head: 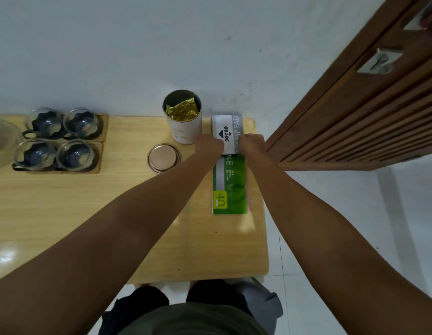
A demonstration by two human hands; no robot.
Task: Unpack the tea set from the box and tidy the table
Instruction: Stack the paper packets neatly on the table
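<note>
A white and grey stamp pad box (pixel 227 128) lies at the far right of the wooden table (pixel 89 209). My left hand (pixel 210 144) grips its left side and my right hand (pixel 252 141) grips its right side. Its near end overlaps a green booklet (pixel 230 189) lying flat. Just left stands an open white tea canister (pixel 183 122) with a gold foil pouch inside. Its round coppery lid (pixel 163 157) lies on the table in front. Several glass cups (pixel 57 139) sit on wooden coasters at the far left.
A clear glass vessel (pixel 2 139) shows at the left edge. A brown slatted wooden door (pixel 355 112) stands open to the right of the table. The white wall runs behind the table, and white floor tiles lie to the right.
</note>
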